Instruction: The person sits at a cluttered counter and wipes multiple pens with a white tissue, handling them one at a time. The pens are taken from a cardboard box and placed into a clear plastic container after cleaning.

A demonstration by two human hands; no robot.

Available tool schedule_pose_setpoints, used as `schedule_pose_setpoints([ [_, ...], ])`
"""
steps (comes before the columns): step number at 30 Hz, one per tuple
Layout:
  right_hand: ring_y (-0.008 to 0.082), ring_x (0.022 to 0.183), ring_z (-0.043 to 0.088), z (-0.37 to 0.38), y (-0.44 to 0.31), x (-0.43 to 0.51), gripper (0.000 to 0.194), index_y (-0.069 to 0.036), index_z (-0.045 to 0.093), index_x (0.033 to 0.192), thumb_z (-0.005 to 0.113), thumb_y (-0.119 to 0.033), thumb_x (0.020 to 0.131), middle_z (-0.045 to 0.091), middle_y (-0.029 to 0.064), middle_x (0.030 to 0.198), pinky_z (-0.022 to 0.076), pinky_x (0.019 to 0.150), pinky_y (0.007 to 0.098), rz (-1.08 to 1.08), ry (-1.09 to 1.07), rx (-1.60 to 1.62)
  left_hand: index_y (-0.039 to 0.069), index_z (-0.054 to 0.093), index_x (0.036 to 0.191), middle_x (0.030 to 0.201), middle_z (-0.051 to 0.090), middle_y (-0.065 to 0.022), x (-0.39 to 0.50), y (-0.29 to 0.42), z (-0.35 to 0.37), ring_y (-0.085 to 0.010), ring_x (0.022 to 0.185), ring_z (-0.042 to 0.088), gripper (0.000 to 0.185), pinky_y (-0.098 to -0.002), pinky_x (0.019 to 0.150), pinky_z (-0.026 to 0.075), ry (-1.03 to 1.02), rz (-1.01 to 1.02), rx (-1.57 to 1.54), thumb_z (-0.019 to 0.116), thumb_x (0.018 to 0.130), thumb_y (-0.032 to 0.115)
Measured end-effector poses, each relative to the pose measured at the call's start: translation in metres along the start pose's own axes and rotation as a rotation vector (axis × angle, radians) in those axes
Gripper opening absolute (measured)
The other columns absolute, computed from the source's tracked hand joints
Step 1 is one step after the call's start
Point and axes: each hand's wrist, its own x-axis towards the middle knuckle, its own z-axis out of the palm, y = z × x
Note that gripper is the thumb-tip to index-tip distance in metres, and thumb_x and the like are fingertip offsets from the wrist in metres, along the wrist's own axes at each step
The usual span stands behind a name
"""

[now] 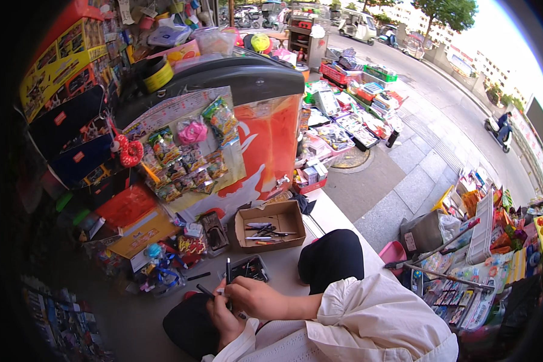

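My left hand (226,319) and my right hand (259,296) meet over my lap. A dark pen-like stick (205,291) juts out of my left fingers, pointing up and left. Upright between my right fingers stands a black pen (228,270); its lower part is hidden by the hand. Just beyond my hands sits a clear plastic box (264,264) with black parts inside. Farther off is a cardboard box (283,242) holding several pens (262,231). A loose black stick (199,276) lies on the floor to the left.
Packaged toys (163,271) crowd the floor at left, below a dark freezer (217,74) hung with snack packets (185,167). At right are a pink dustpan (392,253), a grey bin (423,233) and heaped goods. Goods trays (335,135) spread over the pavement; a scooter rider (502,129) is on the road.
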Motion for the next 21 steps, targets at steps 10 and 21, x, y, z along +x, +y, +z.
schedule_pose_setpoints([
  [10, 0.0334, 0.083, 0.057, 0.003, 0.000, 0.005, 0.032, 0.000, 0.058, 0.105, 0.066, 0.000, 0.074, 0.055, 0.0137, 0.090, 0.0508, 0.069, 0.0429, -0.052, 0.023, -0.083, -0.005, 0.064, 0.119, 0.068, 0.056, -0.0054, 0.000, -0.009, -0.007, -0.0106, 0.045, 0.038, 0.043, -0.0288, 0.045, 0.038, 0.060, -0.187, -0.190, 0.045, 0.085, 0.012],
  [21, 0.0382, 0.083, 0.060, 0.001, 0.014, 0.019, 0.028, -0.002, 0.058, 0.104, 0.061, 0.005, 0.078, 0.056, 0.0175, 0.091, 0.0513, 0.072, 0.0439, 0.165, 0.114, -0.352, -0.007, 0.063, 0.118, 0.062, 0.052, -0.0048, -0.006, -0.001, -0.012, -0.0105, 0.045, 0.040, 0.040, -0.0276, 0.047, 0.039, -0.059, -0.228, -0.143, 0.046, 0.087, 0.013],
])
